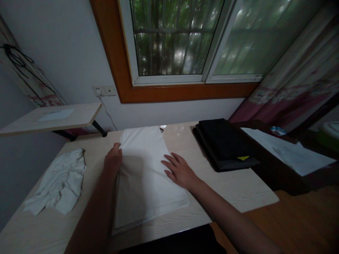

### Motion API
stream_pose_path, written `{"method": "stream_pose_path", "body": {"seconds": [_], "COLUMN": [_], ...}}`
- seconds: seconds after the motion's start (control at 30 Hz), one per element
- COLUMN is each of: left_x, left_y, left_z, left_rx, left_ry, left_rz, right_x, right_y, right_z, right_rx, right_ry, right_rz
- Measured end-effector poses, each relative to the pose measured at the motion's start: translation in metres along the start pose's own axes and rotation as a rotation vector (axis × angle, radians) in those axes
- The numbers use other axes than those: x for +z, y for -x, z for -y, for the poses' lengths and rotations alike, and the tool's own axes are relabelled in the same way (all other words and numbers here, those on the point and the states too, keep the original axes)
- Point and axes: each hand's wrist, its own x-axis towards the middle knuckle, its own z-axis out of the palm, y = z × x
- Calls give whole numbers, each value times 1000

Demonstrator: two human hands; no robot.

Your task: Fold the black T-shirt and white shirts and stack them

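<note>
Touching white cloth (143, 180), left hand (113, 158) curled, right hand (182, 172) spread, palm down.

Before you, the white cloth (152, 169) lies folded flat on the bench (181, 138), a long, layered panel running away from you. Soft creases mark its upper face, stacked edges show along the near end, and its right side slants outward toward you.

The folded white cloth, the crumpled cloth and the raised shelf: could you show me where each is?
Folded white cloth (150, 173): head view, middle of its top face.
Crumpled cloth (63, 178): head view, its wrinkled middle.
Raised shelf (86, 113): head view, bare top.
</note>
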Motion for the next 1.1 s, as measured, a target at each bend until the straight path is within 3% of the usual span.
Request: {"method": "stream_pose_path", "body": {"seconds": [0.17, 0.27, 0.4, 0.57, 0.73, 0.9, 1.1], "left_x": [-2, -3, -8, -23, -41, -47, -42], "left_y": [6, 4, 1, 22, 46, 51, 49], "left_z": [-1, 4, 15, 29, 36, 44, 57], "left_rx": [0, 14, 33, 193, 125, 123, 75], "left_ry": [-181, -144, 45, 395, 698, 705, 594], "left_rz": [74, 106, 212, 438, 601, 647, 867], "right_x": [-1, -5, -9, -11, -16, -19, -16], "right_y": [0, -1, -2, -4, -3, -4, -2], "right_z": [-2, -4, -4, -4, -1, 0, -2], "right_rx": [13, 31, 36, 27, 15, -24, -15], "right_ry": [-33, -90, -162, -205, -185, -154, -176], "right_rz": [22, 23, -2, -41, -29, -16, -8]}}
